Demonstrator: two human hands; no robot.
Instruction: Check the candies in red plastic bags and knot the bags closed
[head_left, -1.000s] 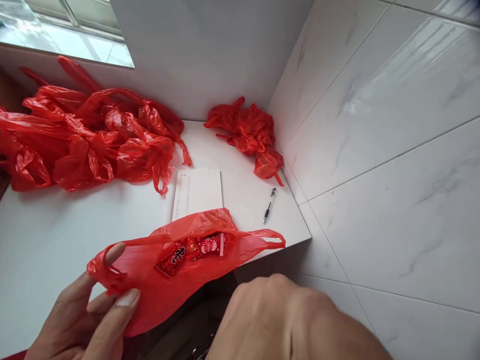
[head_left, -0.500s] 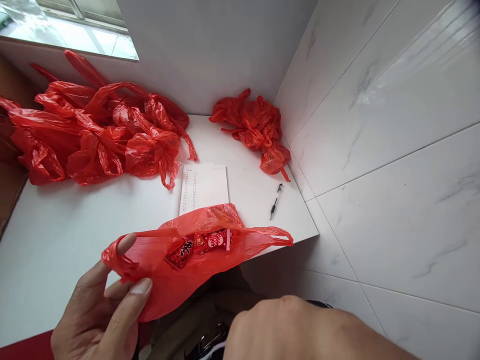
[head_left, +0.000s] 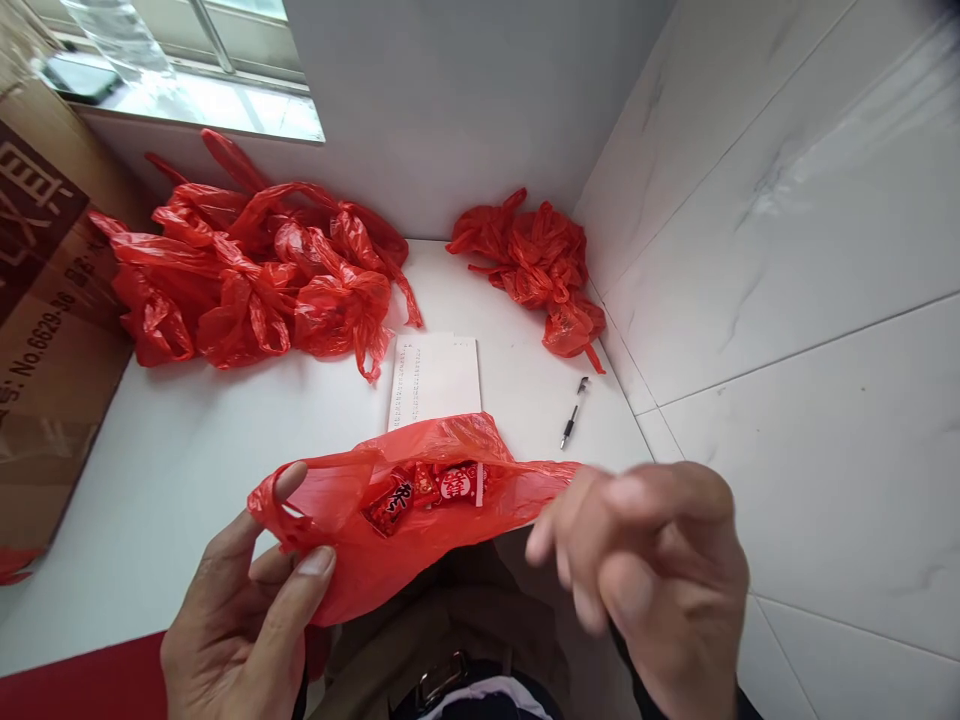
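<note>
My left hand (head_left: pixel 244 620) pinches the left handle of an open red plastic bag (head_left: pixel 390 545) at the front edge of the white table (head_left: pixel 187 460). Inside the bag lie red wrapped sweets (head_left: pixel 424 488). My right hand (head_left: pixel 652 580) hovers by the bag's right handle, fingers loosely curled and blurred, holding nothing that I can see. A printed paper sheet (head_left: pixel 435 378) lies just behind the bag.
A heap of tied red bags (head_left: pixel 255 280) fills the back left. A smaller bunch of red bags (head_left: pixel 536 265) sits in the back right corner. A pen (head_left: pixel 574 412) lies near the tiled wall. A brown cardboard box (head_left: pixel 45 320) stands at the left.
My right hand rose from below the table edge up to the bag's right side. The view shifted, bringing the cardboard box into sight. My left hand kept its hold.
</note>
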